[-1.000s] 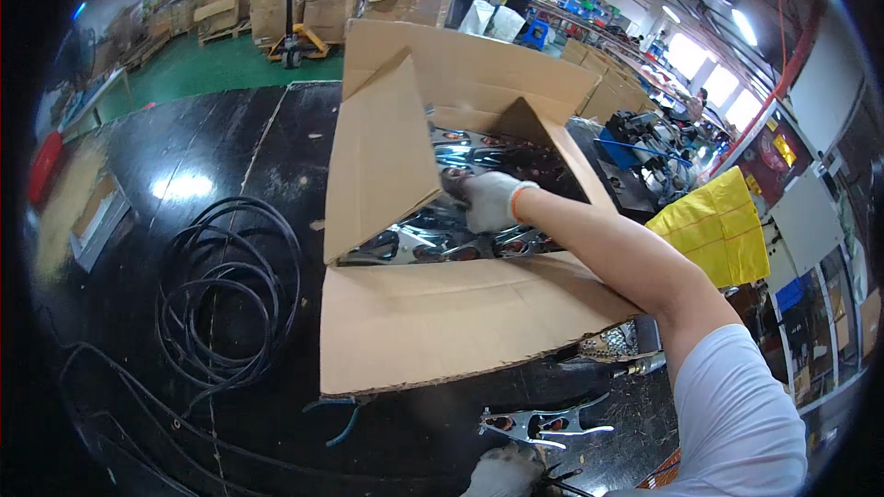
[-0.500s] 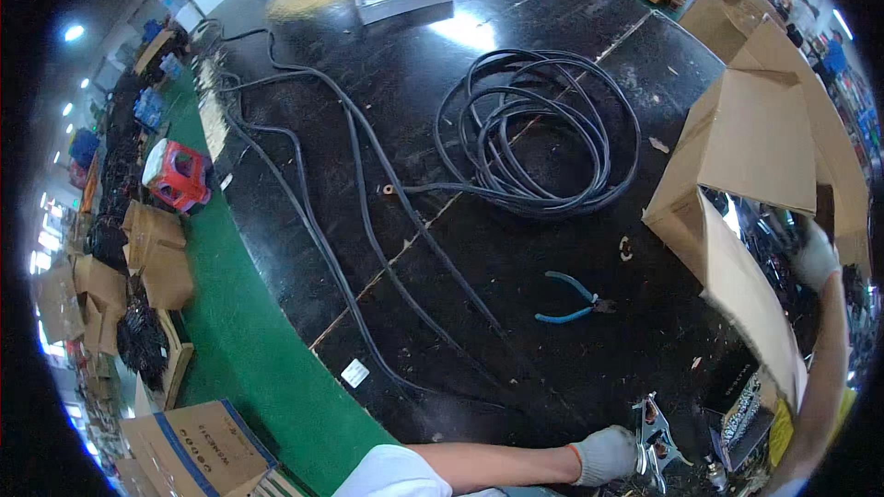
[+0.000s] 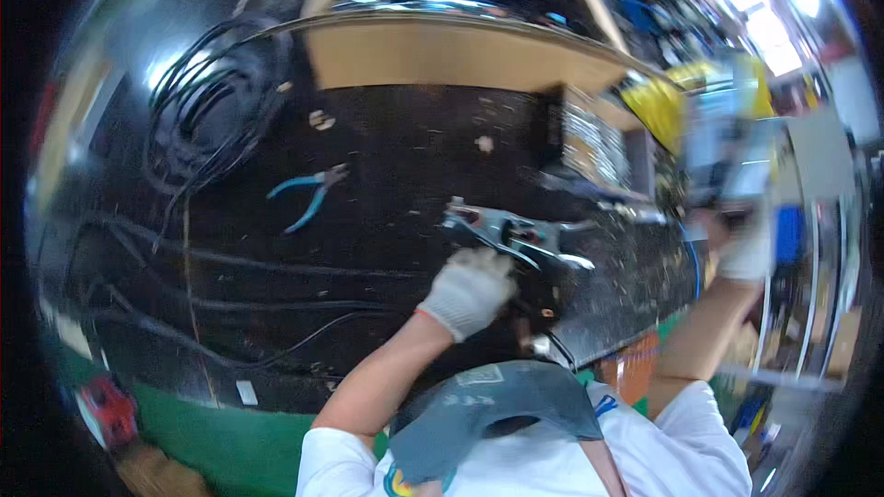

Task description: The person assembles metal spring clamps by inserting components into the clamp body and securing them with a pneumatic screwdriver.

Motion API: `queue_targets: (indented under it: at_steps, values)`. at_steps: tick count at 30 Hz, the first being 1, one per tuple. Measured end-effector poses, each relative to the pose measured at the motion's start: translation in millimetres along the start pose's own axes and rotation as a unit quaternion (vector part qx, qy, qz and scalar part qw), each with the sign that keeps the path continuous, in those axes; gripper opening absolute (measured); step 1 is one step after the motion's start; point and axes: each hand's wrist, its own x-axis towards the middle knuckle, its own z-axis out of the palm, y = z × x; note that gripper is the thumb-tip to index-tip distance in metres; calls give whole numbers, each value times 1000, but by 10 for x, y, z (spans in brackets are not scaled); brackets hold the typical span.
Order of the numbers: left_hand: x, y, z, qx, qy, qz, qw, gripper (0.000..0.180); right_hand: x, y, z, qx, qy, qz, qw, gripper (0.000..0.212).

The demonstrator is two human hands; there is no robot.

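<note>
My left hand [image 3: 471, 290], in a white knit glove, has its fingers curled against a silvery metal clamp [image 3: 509, 232] at the front of the black table. The clamp lies lengthwise, pointing to the right. My right hand [image 3: 746, 253], also gloved, is off to the right and smeared by motion, so its fingers cannot be made out. Just above it is a blurred grey, shiny shape [image 3: 737, 143]; whether the hand holds it does not show. Blue-handled pliers [image 3: 313, 195] rest on the table, left of and beyond my left hand.
A cardboard box [image 3: 442, 51] full of shiny metal parts stands at the back. Right of it is a small open box [image 3: 597, 143] of silvery pieces beside yellow material [image 3: 658, 101]. A coiled black cable [image 3: 216, 115] lies at far left, with loose cable lengths [image 3: 304, 304] nearer.
The view has swung to the right, so the table's contents appear shifted left. My right hand has left the cardboard box and is now at the right. My left hand stays at the clamp.
</note>
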Motion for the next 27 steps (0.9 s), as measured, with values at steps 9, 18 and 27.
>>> queue_targets:
  at_steps: [9, 18, 27]
  values:
    - [-7, 339, -105, 19, -22, -16, 999, 24, -724, 894, 704, -286, -354, -120, 882, 56]
    - [159, 597, -656, -25, 33, -110, 993, 21, -930, 697, -254, -150, -236, 202, 939, 72]
    - [412, 689, -240, 21, 18, -118, 993, 23, -1689, 1643, -440, 252, -100, 362, 892, 61]
